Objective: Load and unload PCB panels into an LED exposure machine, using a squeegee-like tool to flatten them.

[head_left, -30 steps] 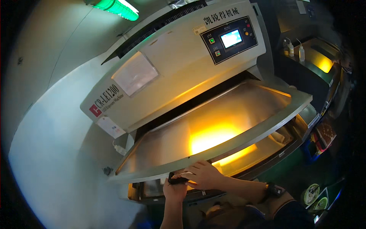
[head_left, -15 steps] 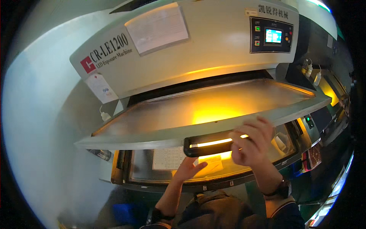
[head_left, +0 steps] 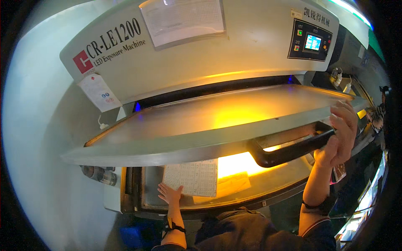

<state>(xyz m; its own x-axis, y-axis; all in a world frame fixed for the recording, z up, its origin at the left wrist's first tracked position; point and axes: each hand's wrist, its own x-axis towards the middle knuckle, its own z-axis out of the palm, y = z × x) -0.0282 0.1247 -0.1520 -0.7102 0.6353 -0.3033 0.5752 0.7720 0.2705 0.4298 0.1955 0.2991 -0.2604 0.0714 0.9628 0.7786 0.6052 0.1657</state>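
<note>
My left hand point(head_left: 170, 193) is open, fingers spread, at the left edge of a white sheet point(head_left: 194, 180) printed with a dense pattern. That sheet lies on the glass bed point(head_left: 153, 196) of a large exposure machine, under its raised lid. My right hand point(head_left: 340, 136) is at the right part of the lid's pale front rim point(head_left: 188, 147), beside the right end of the black handle point(head_left: 280, 155). Its fingers curl up over the rim, with the thumb below them. A yellow-lit sheet point(head_left: 230, 184) lies right of the patterned one, next to a bright glow.
The machine's pale housing point(head_left: 251, 46) stands behind the lid, with a control panel point(head_left: 310, 42) at its right. A paper tag point(head_left: 99, 92) hangs at the left. A clear bottle point(head_left: 102, 175) lies left of the bed. Small white bottles point(head_left: 338, 79) stand far right.
My left hand has moved left, from under the handle to the sheet's left edge. My right hand has moved right and up to the lid's rim. The view has shifted.
</note>
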